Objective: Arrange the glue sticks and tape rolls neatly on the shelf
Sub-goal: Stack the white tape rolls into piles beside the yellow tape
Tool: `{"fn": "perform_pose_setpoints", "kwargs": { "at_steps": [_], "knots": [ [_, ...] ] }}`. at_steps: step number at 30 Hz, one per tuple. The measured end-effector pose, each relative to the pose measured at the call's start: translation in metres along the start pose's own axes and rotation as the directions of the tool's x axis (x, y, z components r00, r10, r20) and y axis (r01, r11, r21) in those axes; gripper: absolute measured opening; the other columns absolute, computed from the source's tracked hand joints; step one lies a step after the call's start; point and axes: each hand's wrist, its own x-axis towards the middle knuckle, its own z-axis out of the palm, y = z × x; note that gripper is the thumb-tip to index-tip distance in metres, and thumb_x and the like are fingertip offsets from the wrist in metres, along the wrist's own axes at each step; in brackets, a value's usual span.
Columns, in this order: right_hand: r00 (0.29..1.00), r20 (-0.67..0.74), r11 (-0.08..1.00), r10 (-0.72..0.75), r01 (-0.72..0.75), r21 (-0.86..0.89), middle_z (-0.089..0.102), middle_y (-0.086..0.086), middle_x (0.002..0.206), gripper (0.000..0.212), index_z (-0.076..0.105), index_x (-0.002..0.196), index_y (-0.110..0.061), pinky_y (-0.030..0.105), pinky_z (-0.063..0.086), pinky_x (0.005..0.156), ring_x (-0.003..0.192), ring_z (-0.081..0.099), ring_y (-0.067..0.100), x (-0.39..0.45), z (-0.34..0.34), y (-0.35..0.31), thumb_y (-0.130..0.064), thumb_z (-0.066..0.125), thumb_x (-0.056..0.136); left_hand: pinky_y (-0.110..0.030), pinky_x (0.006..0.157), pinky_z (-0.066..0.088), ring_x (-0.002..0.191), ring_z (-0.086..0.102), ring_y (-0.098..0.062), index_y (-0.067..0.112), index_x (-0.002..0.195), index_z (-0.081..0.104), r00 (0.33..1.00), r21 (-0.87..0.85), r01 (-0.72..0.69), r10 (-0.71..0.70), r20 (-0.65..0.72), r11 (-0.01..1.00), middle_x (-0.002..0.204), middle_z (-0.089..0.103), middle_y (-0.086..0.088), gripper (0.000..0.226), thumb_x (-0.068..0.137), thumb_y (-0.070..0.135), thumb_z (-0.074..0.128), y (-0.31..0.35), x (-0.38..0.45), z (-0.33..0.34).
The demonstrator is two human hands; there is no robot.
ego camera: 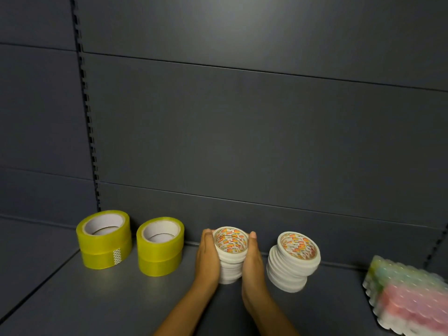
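Note:
A stack of several thin white tape rolls (230,255) stands on the dark grey shelf (116,299). My left hand (208,259) presses flat against its left side and my right hand (253,265) against its right side. A second stack of white rolls (292,261) stands to the right, uneven and leaning. Two stacks of wide yellow tape rolls (104,240) (160,247), two rolls each, stand at the left near the back wall. A wrapped pack of pastel glue sticks (409,299) lies at the right edge, blurred.
The grey back panel (242,141) rises right behind the rolls. A slotted upright (89,132) runs down the back left, another at the far right (436,246). A seam in the shelf runs diagonally at the front left.

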Motion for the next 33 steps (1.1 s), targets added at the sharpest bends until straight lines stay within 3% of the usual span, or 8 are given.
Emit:
{"fn": "perform_pose_setpoints", "kwargs": {
  "at_steps": [5,9,15,18,22,26,28,33],
  "knots": [
    [0.997,0.041,0.997,-0.063,0.061,0.051,0.070,0.009,0.118,0.055,0.065,0.121,-0.014,0.046,0.046,0.104,0.111,0.066,0.026,0.004,-0.003,0.004,-0.057,0.054,0.088,-0.047,0.091,0.053,0.095,0.068,-0.026,0.011,0.092,0.068,0.995,0.096,-0.081,0.075,0.066,0.992,0.091,0.074,-0.007,0.044,0.092,0.046,0.040,0.010,-0.003,-0.007],
    [0.994,0.098,0.988,0.041,-0.055,0.147,0.067,0.015,0.124,0.102,0.062,0.126,-0.006,0.049,0.041,0.109,0.117,0.062,0.032,0.012,-0.002,0.018,-0.075,0.078,0.052,-0.045,0.095,0.052,0.100,0.069,-0.025,0.011,0.100,0.072,0.995,0.041,-0.025,0.021,0.096,0.999,0.097,0.075,-0.007,0.041,0.099,0.039,0.042,0.010,-0.002,-0.009],
    [0.992,0.115,0.991,0.057,-0.070,0.116,0.073,0.018,0.106,0.060,0.066,0.112,0.002,0.044,0.048,0.099,0.101,0.068,0.030,0.003,0.001,0.008,-0.051,0.044,0.096,-0.048,0.096,0.052,0.098,0.070,-0.021,0.016,0.101,0.074,0.998,0.016,0.028,-0.029,0.049,0.999,0.098,0.076,-0.004,0.052,0.087,0.059,0.048,0.000,0.004,-0.012],
    [0.992,0.124,0.997,0.018,-0.027,0.069,0.076,0.011,0.091,0.055,0.068,0.101,0.000,0.036,0.053,0.084,0.083,0.073,0.020,0.003,-0.002,0.006,-0.048,0.040,0.099,-0.049,0.096,0.052,0.098,0.070,-0.022,0.017,0.103,0.074,0.997,0.018,0.001,-0.003,0.080,1.000,0.099,0.075,-0.005,0.047,0.091,0.053,0.045,0.003,0.002,-0.011],
    [0.996,0.075,0.995,-0.052,0.045,0.088,0.073,0.012,0.109,0.085,0.066,0.115,-0.003,0.042,0.050,0.098,0.104,0.069,0.027,0.005,0.000,0.013,-0.074,0.067,0.068,-0.045,0.094,0.053,0.099,0.070,-0.021,0.020,0.104,0.074,0.993,0.039,-0.079,0.076,0.093,0.996,0.101,0.075,-0.004,0.038,0.101,0.033,0.038,0.006,-0.002,-0.008],
    [0.998,0.013,0.996,-0.062,0.061,0.069,0.075,0.008,0.085,0.047,0.069,0.097,-0.003,0.031,0.052,0.074,0.085,0.069,0.022,-0.001,0.001,0.007,-0.045,0.046,0.098,-0.034,0.078,0.055,0.086,0.069,-0.019,0.016,0.090,0.072,0.996,0.037,-0.069,0.071,-0.053,0.997,0.092,0.074,-0.006,0.039,0.101,0.038,0.041,0.005,-0.007,-0.003],
    [0.998,-0.018,0.998,-0.062,0.062,0.027,0.074,0.011,0.089,0.046,0.068,0.094,-0.003,0.030,0.052,0.071,0.082,0.068,0.022,0.000,0.003,0.006,-0.039,0.041,0.102,-0.028,0.067,0.051,0.080,0.069,-0.016,0.018,0.083,0.070,0.995,0.035,-0.070,0.073,-0.072,0.997,0.083,0.073,-0.003,0.039,0.102,0.034,0.040,0.010,-0.013,0.001],
    [0.997,-0.040,0.998,-0.065,0.064,-0.025,0.073,0.014,0.097,0.050,0.068,0.103,0.000,0.032,0.054,0.077,0.091,0.069,0.026,0.001,0.003,0.007,-0.042,0.041,0.102,-0.031,0.070,0.053,0.081,0.070,-0.018,0.016,0.088,0.072,0.994,0.025,-0.074,0.076,-0.081,0.997,0.084,0.074,-0.003,0.045,0.102,0.042,0.038,0.003,-0.008,-0.002]
  ]
}}
